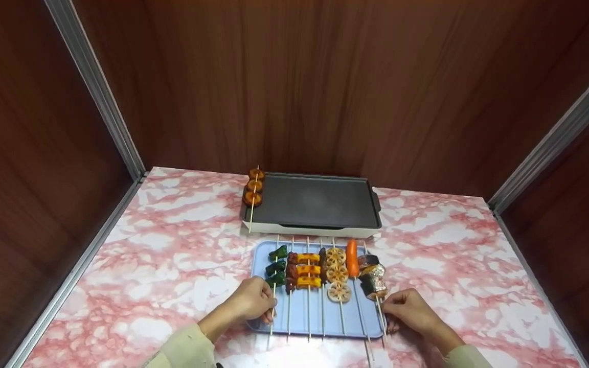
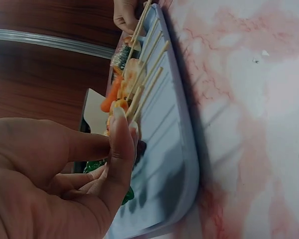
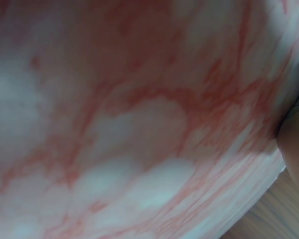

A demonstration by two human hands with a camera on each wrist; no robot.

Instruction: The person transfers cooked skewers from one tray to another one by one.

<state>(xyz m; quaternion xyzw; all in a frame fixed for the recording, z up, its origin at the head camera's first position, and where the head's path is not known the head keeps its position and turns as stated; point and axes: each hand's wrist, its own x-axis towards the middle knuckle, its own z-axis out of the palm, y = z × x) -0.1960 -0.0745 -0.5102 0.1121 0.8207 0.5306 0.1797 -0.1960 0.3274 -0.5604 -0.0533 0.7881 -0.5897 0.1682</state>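
In the head view, a pale blue tray (image 1: 299,319) holds several skewers lying side by side. My left hand (image 1: 253,299) pinches the stick of the green pepper skewer (image 1: 276,267) at the tray's left side. The left wrist view shows thumb and finger of the left hand (image 2: 84,169) together, with the green pieces (image 2: 94,166) partly hidden behind them. At the right edge, my right hand (image 1: 409,309) pinches the stick of the skewer with dark and silvery chunks (image 1: 374,281). Its fingertips are small in view. The right wrist view shows only a bit of skin at its edge.
Behind the tray stands a black griddle (image 1: 320,199) with a pale front. A skewer of brown round slices (image 1: 254,186) lies along its left edge. Between the hands lie skewers of yellow pieces (image 1: 308,271), lotus root (image 1: 338,273) and an orange sausage (image 1: 352,259).
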